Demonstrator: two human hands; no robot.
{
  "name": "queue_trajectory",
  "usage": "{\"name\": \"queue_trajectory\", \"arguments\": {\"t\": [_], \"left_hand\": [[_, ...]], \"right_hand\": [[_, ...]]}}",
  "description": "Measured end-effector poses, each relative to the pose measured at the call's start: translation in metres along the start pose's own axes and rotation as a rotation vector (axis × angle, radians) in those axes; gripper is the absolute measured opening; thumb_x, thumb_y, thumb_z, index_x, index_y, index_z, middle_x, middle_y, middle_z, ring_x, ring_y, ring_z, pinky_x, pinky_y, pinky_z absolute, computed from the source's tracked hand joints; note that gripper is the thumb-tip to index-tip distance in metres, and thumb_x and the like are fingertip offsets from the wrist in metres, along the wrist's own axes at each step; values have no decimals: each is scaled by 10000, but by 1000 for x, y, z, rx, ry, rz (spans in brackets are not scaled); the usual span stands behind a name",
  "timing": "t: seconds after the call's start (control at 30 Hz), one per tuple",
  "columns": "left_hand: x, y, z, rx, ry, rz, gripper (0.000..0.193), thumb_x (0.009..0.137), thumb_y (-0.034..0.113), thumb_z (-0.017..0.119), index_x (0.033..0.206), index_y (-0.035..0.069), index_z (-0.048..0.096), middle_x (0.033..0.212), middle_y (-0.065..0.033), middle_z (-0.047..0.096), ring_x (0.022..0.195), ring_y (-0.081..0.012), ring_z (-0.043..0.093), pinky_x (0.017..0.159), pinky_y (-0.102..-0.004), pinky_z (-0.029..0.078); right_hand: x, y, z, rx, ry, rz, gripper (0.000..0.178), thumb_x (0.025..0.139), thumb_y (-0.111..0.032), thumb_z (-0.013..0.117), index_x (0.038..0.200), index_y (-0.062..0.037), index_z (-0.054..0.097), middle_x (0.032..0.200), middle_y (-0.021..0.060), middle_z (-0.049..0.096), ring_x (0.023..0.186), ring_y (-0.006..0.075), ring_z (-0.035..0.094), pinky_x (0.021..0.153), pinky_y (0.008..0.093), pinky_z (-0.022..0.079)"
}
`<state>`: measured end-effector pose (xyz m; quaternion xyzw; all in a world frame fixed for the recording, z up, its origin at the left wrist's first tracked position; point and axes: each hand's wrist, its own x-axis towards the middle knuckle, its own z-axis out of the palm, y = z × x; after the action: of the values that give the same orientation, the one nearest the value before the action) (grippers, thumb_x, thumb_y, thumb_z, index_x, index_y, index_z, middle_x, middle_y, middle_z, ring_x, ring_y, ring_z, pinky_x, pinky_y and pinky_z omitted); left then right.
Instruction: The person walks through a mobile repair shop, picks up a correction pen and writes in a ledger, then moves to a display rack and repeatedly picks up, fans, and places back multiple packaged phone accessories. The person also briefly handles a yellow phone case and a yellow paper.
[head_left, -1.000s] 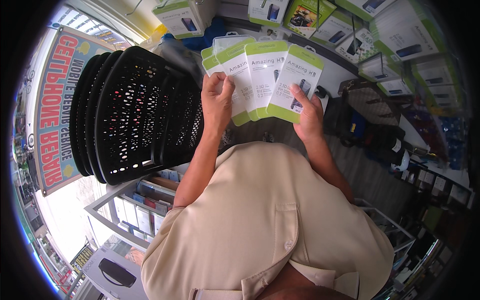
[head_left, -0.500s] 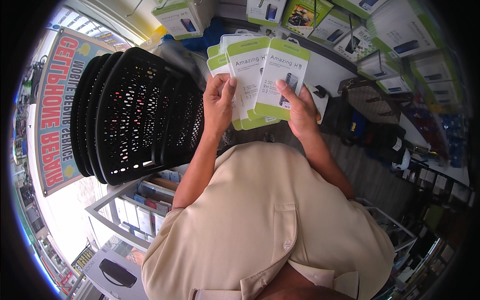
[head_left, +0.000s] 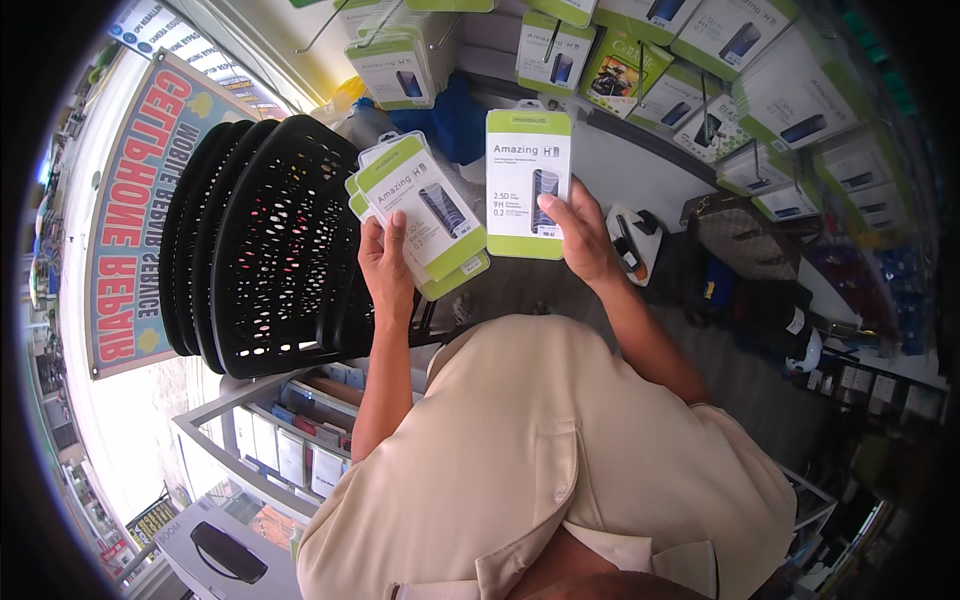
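Fanned out in my left hand are several white and green screen protector packs, with my thumb pressed on the front one. My right hand pinches a single screen protector pack by its lower right side, thumb on top of the printed phone picture. This pack is nearly upright, and its left edge comes close to the packs in my left hand. The fingers behind both lots are mostly hidden.
Metal hooks with similar green and white packs line the wall ahead and to the right. Stacked black perforated plastic baskets stand at my left, before a repair-shop banner. A glass display case lies lower left, a brown checked bag right.
My hands have moved apart, so the right hand's pack is now separate from the fanned packs. The left hand with its packs has shifted left and down.
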<state>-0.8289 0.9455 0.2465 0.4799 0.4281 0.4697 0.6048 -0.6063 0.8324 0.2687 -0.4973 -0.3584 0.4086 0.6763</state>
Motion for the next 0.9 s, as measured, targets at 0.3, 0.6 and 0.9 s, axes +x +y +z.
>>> {"name": "queue_trajectory", "arguments": {"t": [0.3,0.6,0.9], "left_hand": [[-23,-5,-58,33,111,-14,319,1037,325,691,1160,32,678,1021,1,688,899,-50,583,821,-228,482],[-18,-15,-63,-40,48,-70,287,1017,277,724,1122,11,698,1092,-12,670,941,-73,603,862,-244,496],[-1,-8,-31,36,-214,-74,347,1044,330,666,1093,-10,716,1171,-30,567,1036,-129,600,890,-283,503]], "right_hand": [[84,-3,64,-60,-88,-61,314,1035,-204,597,1228,39,641,1075,82,745,949,119,677,844,304,546],[152,28,38,-570,213,78,686,976,-481,709,1376,52,547,1104,174,748,868,239,727,864,360,574],[3,45,56,12,-181,178,421,958,-328,797,1157,-9,608,1053,38,696,925,82,640,845,244,530]]}}
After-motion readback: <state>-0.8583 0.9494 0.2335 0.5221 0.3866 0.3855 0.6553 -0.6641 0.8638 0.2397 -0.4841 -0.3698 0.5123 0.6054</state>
